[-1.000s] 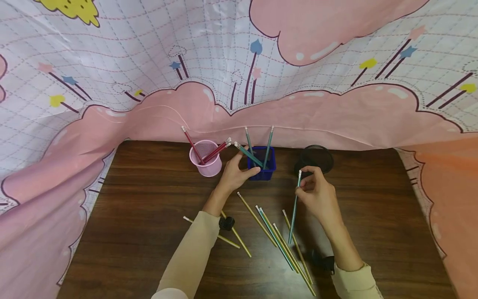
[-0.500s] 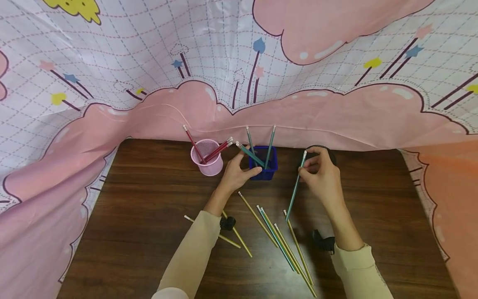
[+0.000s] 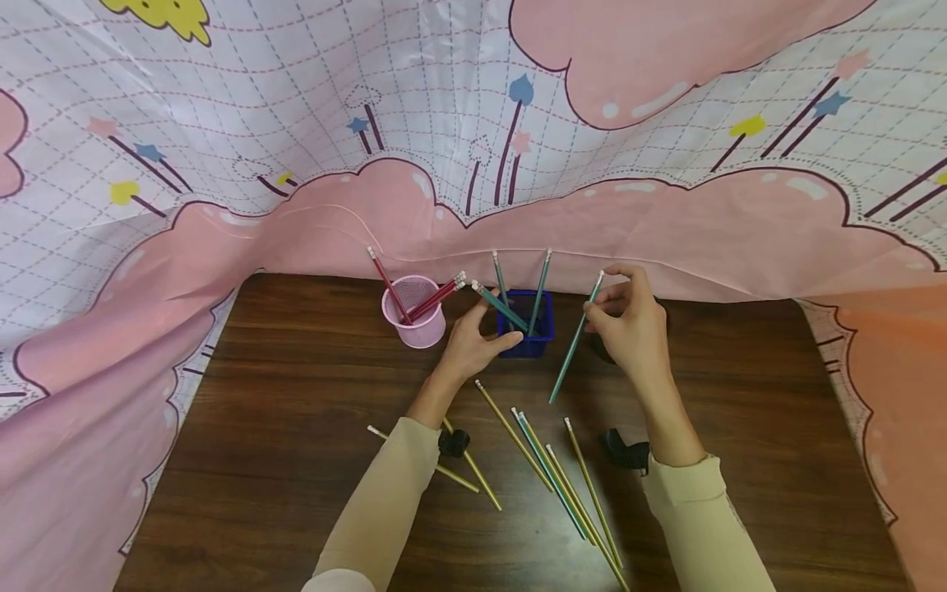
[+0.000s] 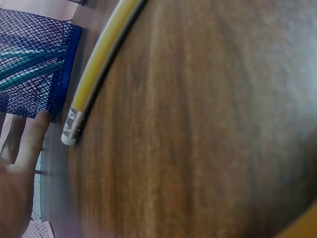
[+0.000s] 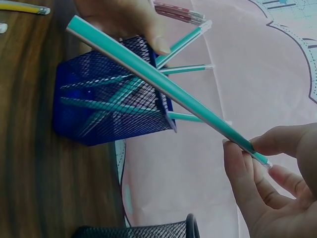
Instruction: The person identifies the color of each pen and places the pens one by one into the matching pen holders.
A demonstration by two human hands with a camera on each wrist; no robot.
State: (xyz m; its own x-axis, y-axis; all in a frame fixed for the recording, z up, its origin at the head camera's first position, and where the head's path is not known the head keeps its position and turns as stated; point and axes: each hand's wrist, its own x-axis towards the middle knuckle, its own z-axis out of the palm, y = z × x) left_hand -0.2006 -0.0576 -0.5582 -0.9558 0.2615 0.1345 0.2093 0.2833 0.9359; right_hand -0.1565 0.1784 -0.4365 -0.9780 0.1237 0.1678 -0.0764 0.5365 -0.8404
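My left hand [image 3: 472, 344] holds the blue mesh pen holder [image 3: 527, 349] at its left side, thumb at the front rim and fingers toward the back. Several green pencils [image 3: 541, 288] stand in the holder, eraser ends up. My right hand [image 3: 630, 319] pinches another green pencil [image 3: 570, 359] close to its eraser end. That pencil slants down to the left, its lower end in front of the blue holder's right side. In the right wrist view the held pencil [image 5: 163, 82] crosses in front of the blue holder [image 5: 79, 109].
Left of the blue holder stands a pink mesh cup [image 3: 420, 334] with red pencils [image 3: 386, 279]. A black mesh holder [image 5: 138, 231], mostly hidden by my right hand in the head view, stands to the right. Yellow pencils [image 3: 510, 432] and a teal pencil [image 3: 556, 485] lie on the wooden table [image 3: 296, 411].
My right hand has carried the green pencil up and away from me, past the black holder, then leftward toward the blue holder. The left hand has stayed at the blue holder.
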